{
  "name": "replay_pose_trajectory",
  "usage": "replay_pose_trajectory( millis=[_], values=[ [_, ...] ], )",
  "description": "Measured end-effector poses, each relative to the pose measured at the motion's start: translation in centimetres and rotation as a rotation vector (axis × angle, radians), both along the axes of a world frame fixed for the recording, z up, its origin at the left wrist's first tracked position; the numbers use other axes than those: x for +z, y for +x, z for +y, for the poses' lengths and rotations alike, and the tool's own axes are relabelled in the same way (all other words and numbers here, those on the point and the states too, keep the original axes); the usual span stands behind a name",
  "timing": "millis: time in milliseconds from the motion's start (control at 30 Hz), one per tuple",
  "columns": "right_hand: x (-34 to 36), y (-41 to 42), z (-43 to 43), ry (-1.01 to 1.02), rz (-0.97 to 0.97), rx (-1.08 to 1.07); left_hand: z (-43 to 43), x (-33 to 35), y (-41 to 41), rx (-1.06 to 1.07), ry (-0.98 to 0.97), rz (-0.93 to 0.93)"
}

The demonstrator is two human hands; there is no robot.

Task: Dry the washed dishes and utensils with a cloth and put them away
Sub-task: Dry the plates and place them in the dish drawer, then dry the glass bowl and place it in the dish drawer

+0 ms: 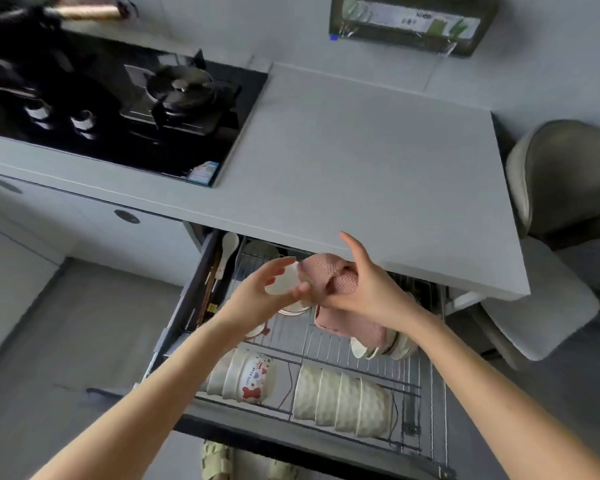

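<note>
Forearms reach over pulled-out wire-rack drawer (329,341) under grey bench (361,168). Left hand (257,297) fingers grip small white ceramic dish (284,280) above drawer; right hand (364,289) fingers clutch pink waffle-weave cloth (326,271), touching dish. Best: rotate dish against cloth, wipe inside and rim.

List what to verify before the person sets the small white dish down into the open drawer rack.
1. Left hand holds the small white dish: ok, fingers curl round it.
2. Right hand grips the pink cloth: ok.
3. Dish is dry: cannot tell.
4. Drawer rack is pulled out below the hands: ok.
5. Free spot in the rack: ok, bare wire shows behind the stacked white bowls.
6. Cloth is clear of the rack: not ok, its lower end hangs over the dishes at the right.
</note>
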State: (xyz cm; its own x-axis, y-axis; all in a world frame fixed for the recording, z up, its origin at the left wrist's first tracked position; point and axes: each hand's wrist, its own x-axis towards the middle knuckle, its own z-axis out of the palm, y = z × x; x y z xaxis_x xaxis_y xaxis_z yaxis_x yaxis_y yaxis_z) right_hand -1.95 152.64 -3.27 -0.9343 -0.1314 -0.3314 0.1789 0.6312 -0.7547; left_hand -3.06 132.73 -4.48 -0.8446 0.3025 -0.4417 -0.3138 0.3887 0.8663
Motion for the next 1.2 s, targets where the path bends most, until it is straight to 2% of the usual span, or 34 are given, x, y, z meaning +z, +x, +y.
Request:
replay_pose_trajectory(
  millis=[100,200,333,467,567,700,800,867,1033,1200],
  values=[
    [3.1,-2.0,-6.9,-0.076,0.034,0.195,-5.1,3.0,0.1,0.087,0.196,-0.138],
    [5.3,-4.0,-14.2,-0.176,0.081,0.277,-11.4,4.9,0.6,0.289,0.355,-0.217],
    [6.4,-5.6,-25.4,-0.329,0.147,0.261,-21.3,6.4,1.6,0.698,0.525,-0.126],
    [5.4,-5.3,-38.1,-0.508,-0.059,0.179,-33.2,8.2,3.4,0.919,0.439,0.110],
    [5.0,-4.2,-48.5,-0.638,-0.293,0.188,-42.5,9.8,5.4,0.963,0.286,0.227],
    [4.9,-2.5,-62.2,-0.765,-0.465,0.365,-53.7,11.7,8.2,0.972,0.165,0.265],
    [5.6,-1.4,-70.7,-0.896,-0.593,0.410,-61.3,12.9,9.8,0.993,0.113,0.252],
    [6.2,-1.0,-75.6,-0.945,-0.587,0.427,-65.8,13.6,10.7,1.021,0.153,0.228],
    [7.4,-2.3,-86.1,-0.890,-0.415,0.457,-75.4,13.8,12.5,1.216,0.326,0.229],
    [7.0,-6.1,-95.4,-0.792,-0.350,0.576,-85.2,12.1,12.9,1.457,0.319,0.215]
  ],
)
